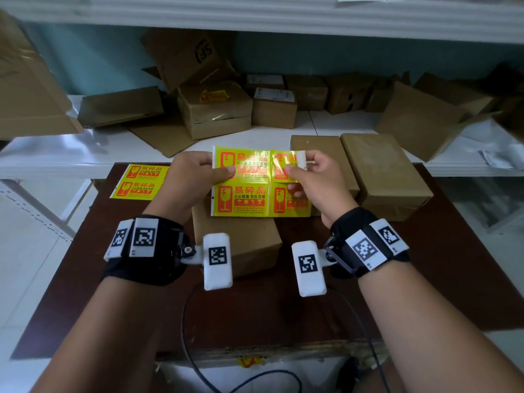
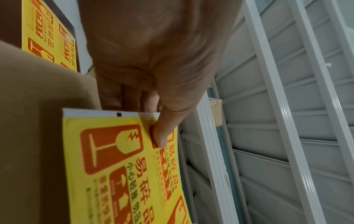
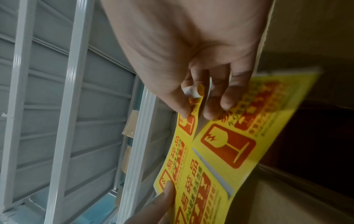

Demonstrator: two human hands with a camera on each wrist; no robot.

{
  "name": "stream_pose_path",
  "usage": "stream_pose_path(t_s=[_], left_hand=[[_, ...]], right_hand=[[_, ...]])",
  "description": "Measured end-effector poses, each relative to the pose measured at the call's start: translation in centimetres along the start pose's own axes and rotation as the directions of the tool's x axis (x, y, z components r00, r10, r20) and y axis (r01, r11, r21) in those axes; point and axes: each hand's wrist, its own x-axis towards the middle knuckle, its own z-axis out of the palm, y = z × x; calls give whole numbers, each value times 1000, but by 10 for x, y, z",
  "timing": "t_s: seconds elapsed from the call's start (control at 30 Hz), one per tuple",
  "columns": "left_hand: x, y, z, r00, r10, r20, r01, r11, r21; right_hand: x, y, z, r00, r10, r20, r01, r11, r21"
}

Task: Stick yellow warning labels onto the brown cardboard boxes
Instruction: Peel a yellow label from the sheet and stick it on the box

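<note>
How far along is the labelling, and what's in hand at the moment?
Done: one box on the shelf already carries a yellow label. In hand: the left hand holds the label sheet while the right hand peels a corner of one label off it. Left: the box under the sheet and the two boxes at right show no label; a spare sheet lies on the table.

Both hands hold a yellow label sheet (image 1: 255,184) above a brown box (image 1: 241,239) on the desk (image 1: 425,279). The left hand (image 1: 195,171) pinches its left edge; the right hand (image 1: 314,171) pinches its upper right corner. Two more boxes (image 1: 388,168) lie right of the sheet.
</note>
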Motion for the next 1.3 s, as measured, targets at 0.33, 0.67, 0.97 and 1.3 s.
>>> stream_pose_path(t_s=[0.33,0.67,0.97,1.3], left_hand=[[-2,-1,-4,994,-112,18,113,992,-55],[-1,0,-3,994,-108,25,109,992,-70],[2,1,-5,988,-126,88,123,992,34],[-3,10,-7,995,-1,104,-23,973,229]], right_hand=[[-2,-1,-1,1000,-4,-7,4,997,-78],[-1,-4,-2,1000,-24,-14,23,997,-74],[1,-4,-4,999,38,28,-36,998,-53],[-4,-1,2,993,-62,98,72,992,-102]])
